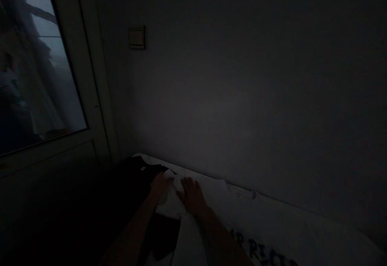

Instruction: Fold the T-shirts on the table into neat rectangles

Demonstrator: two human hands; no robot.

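Observation:
In dim light, a white cloth or sheet-like piece lies under both hands, at the lower middle of the view. My left hand is closed at its upper left edge, with a bit of white material at the fingertips. Just to the right, my right hand rests flat on the white material with its fingers spread. A black garment with a small pale label lies to the left of my left hand. Below the hands a dark patch shows between the forearms.
A white covered surface with dark printed letters stretches to the right along a grey wall. A switch is on the wall. At the left stands a door with a glass pane.

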